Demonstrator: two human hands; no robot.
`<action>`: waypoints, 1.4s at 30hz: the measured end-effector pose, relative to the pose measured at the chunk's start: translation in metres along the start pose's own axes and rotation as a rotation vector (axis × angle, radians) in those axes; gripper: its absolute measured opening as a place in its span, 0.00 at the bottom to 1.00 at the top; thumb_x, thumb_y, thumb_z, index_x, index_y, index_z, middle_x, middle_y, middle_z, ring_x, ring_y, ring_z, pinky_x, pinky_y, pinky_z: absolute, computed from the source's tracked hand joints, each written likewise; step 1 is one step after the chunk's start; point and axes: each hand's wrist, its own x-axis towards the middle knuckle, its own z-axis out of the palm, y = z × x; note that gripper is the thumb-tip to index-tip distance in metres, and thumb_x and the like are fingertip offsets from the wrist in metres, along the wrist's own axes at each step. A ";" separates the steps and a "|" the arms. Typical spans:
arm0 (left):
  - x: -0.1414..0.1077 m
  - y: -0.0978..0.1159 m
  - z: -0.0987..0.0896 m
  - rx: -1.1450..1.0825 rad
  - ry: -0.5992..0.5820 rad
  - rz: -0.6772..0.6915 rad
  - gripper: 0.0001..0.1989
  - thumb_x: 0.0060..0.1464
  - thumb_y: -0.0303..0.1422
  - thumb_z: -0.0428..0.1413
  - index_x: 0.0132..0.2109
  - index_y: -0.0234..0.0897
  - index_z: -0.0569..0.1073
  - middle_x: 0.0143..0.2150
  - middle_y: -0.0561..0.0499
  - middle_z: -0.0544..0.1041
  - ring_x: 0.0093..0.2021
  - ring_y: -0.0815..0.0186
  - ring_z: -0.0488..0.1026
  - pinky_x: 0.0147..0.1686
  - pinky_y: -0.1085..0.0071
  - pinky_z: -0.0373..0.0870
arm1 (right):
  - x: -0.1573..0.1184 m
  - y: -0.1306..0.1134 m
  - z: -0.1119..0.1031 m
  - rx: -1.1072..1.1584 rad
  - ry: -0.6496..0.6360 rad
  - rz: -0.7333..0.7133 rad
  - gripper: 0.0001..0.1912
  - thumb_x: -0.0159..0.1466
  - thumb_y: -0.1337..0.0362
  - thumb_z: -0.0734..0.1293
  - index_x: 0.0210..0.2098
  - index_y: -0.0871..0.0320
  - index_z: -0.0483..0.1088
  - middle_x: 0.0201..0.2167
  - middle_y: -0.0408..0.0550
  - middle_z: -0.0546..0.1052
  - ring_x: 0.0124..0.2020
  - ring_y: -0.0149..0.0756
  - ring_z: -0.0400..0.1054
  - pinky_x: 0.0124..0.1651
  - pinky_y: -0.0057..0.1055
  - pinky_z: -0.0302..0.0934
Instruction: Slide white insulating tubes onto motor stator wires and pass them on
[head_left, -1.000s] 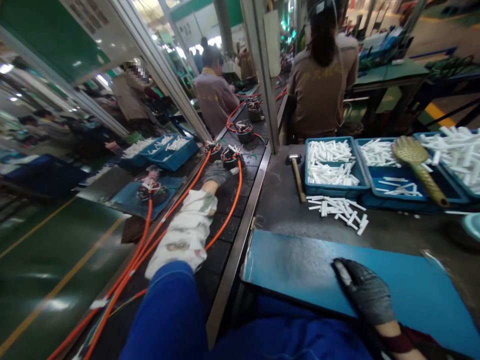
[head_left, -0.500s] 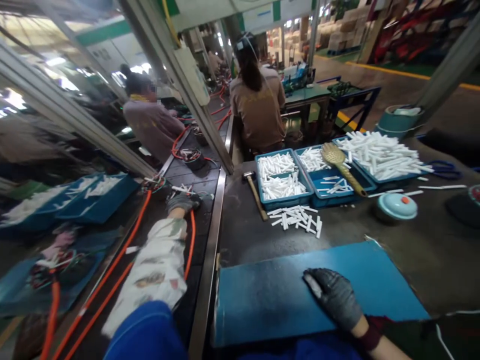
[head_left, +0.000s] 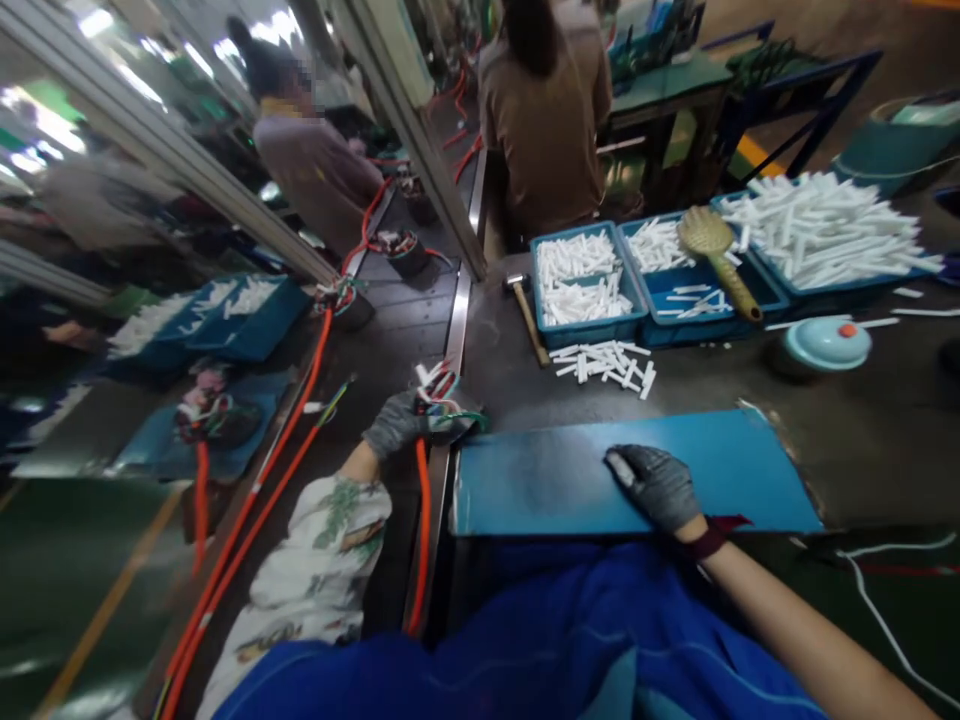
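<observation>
My left hand (head_left: 395, 425), in a grey glove, is closed on the edge of a dark round part with coloured wires (head_left: 448, 408). White sleeves stick up from its wires, and an orange cable (head_left: 422, 530) runs down from it. The part is at the metal rail, by the left corner of a blue board (head_left: 525, 480). My right hand (head_left: 660, 485), also gloved, rests on the board with its fingers curled together. A pale patch shows at its fingertips; I cannot tell whether it is something held.
Blue bins of white tubes (head_left: 589, 275) stand at the back, a gold scoop (head_left: 709, 240) lying across one. Before them are loose tubes (head_left: 607, 365), a hammer (head_left: 529, 320) and a light-blue lidded bowl (head_left: 825, 345). A slanted metal post (head_left: 420, 140) rises beyond. Co-workers sit further off.
My left hand has drawn the wired part along the line towards me and right, to the board's corner. My right hand stays on the board. The view has tilted down.
</observation>
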 end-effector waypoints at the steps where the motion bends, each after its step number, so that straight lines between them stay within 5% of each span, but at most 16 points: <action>1: -0.009 0.007 0.009 -0.033 -0.080 0.096 0.24 0.53 0.44 0.68 0.54 0.37 0.80 0.46 0.50 0.84 0.45 0.58 0.80 0.48 0.67 0.77 | 0.000 0.001 0.000 0.000 -0.007 0.004 0.22 0.73 0.51 0.60 0.41 0.55 0.83 0.39 0.51 0.85 0.39 0.41 0.80 0.43 0.31 0.68; 3: -0.024 0.029 0.028 -0.083 -0.205 0.412 0.30 0.52 0.44 0.67 0.60 0.40 0.77 0.54 0.48 0.81 0.54 0.54 0.78 0.55 0.64 0.74 | 0.000 0.002 -0.001 0.007 -0.012 0.012 0.23 0.73 0.50 0.60 0.42 0.56 0.83 0.40 0.53 0.85 0.40 0.43 0.80 0.44 0.33 0.68; 5: -0.034 0.053 0.045 -0.039 -0.206 0.714 0.28 0.55 0.43 0.65 0.62 0.44 0.76 0.62 0.48 0.77 0.63 0.51 0.72 0.64 0.58 0.67 | -0.001 0.003 -0.003 0.027 -0.017 0.025 0.24 0.72 0.49 0.60 0.42 0.57 0.83 0.40 0.55 0.84 0.41 0.44 0.80 0.45 0.34 0.68; 7: -0.037 0.068 0.057 0.022 -0.173 0.817 0.20 0.58 0.39 0.63 0.57 0.48 0.79 0.58 0.51 0.79 0.63 0.52 0.71 0.70 0.53 0.59 | -0.001 0.004 -0.007 0.078 -0.031 0.043 0.25 0.72 0.48 0.59 0.42 0.58 0.82 0.40 0.56 0.84 0.42 0.45 0.80 0.46 0.35 0.69; 9: -0.038 0.070 0.065 0.055 -0.134 0.785 0.14 0.60 0.35 0.60 0.53 0.48 0.81 0.54 0.51 0.82 0.63 0.52 0.71 0.72 0.45 0.50 | 0.002 0.005 -0.013 0.167 -0.038 0.061 0.27 0.72 0.46 0.59 0.42 0.58 0.82 0.40 0.56 0.84 0.42 0.45 0.79 0.46 0.36 0.70; 12: -0.047 0.051 0.069 0.059 0.020 0.656 0.19 0.57 0.32 0.61 0.56 0.44 0.79 0.64 0.45 0.74 0.70 0.45 0.61 0.72 0.38 0.44 | 0.018 0.003 -0.025 0.335 -0.001 0.034 0.27 0.72 0.44 0.58 0.44 0.57 0.81 0.41 0.55 0.84 0.43 0.44 0.79 0.49 0.38 0.71; 15: -0.066 0.028 0.065 -0.115 0.056 0.559 0.38 0.49 0.38 0.68 0.66 0.37 0.70 0.72 0.37 0.63 0.71 0.42 0.59 0.70 0.44 0.56 | 0.047 -0.006 -0.035 0.452 0.050 -0.069 0.27 0.72 0.44 0.59 0.49 0.55 0.80 0.45 0.54 0.83 0.48 0.45 0.77 0.54 0.42 0.69; 17: -0.077 0.022 0.062 -0.356 0.014 0.506 0.39 0.52 0.43 0.66 0.68 0.36 0.66 0.70 0.37 0.66 0.68 0.45 0.65 0.66 0.48 0.65 | 0.071 -0.016 -0.036 0.519 0.015 -0.147 0.27 0.71 0.43 0.60 0.54 0.54 0.78 0.50 0.54 0.81 0.53 0.46 0.75 0.59 0.45 0.68; 20: -0.080 0.040 0.061 -0.576 0.168 0.362 0.26 0.63 0.43 0.57 0.65 0.37 0.70 0.62 0.41 0.75 0.59 0.54 0.75 0.59 0.56 0.73 | 0.104 -0.035 -0.029 0.650 -0.151 -0.272 0.30 0.69 0.41 0.62 0.61 0.53 0.73 0.59 0.53 0.77 0.59 0.45 0.71 0.65 0.48 0.63; 22: -0.073 0.066 0.064 -0.491 0.262 0.301 0.20 0.65 0.41 0.55 0.59 0.37 0.75 0.56 0.43 0.80 0.54 0.56 0.78 0.57 0.58 0.74 | 0.120 -0.049 -0.018 0.759 -0.266 -0.341 0.30 0.69 0.40 0.61 0.61 0.52 0.73 0.60 0.51 0.76 0.60 0.44 0.70 0.66 0.47 0.62; 25: -0.062 0.103 0.072 -0.208 0.171 0.304 0.13 0.63 0.36 0.60 0.51 0.38 0.81 0.49 0.46 0.83 0.50 0.55 0.79 0.59 0.56 0.71 | 0.132 -0.062 -0.004 0.865 -0.341 -0.354 0.30 0.70 0.39 0.60 0.53 0.54 0.77 0.54 0.52 0.80 0.55 0.42 0.73 0.63 0.45 0.65; 28: -0.064 0.117 0.077 -0.096 0.181 0.240 0.10 0.64 0.32 0.59 0.50 0.38 0.82 0.47 0.46 0.84 0.49 0.55 0.79 0.62 0.53 0.68 | 0.131 -0.066 -0.002 0.886 -0.338 -0.331 0.29 0.69 0.39 0.61 0.49 0.55 0.79 0.49 0.52 0.81 0.49 0.41 0.74 0.58 0.42 0.67; 32: -0.077 0.104 0.078 -0.091 0.221 0.231 0.10 0.64 0.31 0.60 0.50 0.40 0.82 0.47 0.47 0.84 0.49 0.54 0.79 0.61 0.53 0.69 | 0.124 -0.061 -0.016 0.916 -0.440 -0.294 0.29 0.68 0.39 0.63 0.50 0.54 0.79 0.48 0.50 0.82 0.47 0.40 0.75 0.55 0.40 0.69; 38: -0.083 0.089 0.085 -0.213 0.149 0.296 0.11 0.67 0.31 0.55 0.48 0.43 0.82 0.42 0.51 0.84 0.42 0.60 0.79 0.51 0.61 0.75 | 0.138 -0.056 -0.046 0.847 -0.801 -0.307 0.29 0.61 0.39 0.71 0.48 0.54 0.82 0.45 0.47 0.84 0.48 0.43 0.77 0.53 0.39 0.70; 42: -0.075 0.087 0.083 -0.217 0.144 0.376 0.13 0.67 0.36 0.53 0.43 0.41 0.82 0.38 0.50 0.82 0.41 0.59 0.77 0.51 0.60 0.73 | 0.152 -0.069 -0.056 0.645 -0.870 -0.401 0.30 0.60 0.37 0.71 0.47 0.55 0.83 0.42 0.48 0.84 0.43 0.43 0.78 0.48 0.34 0.70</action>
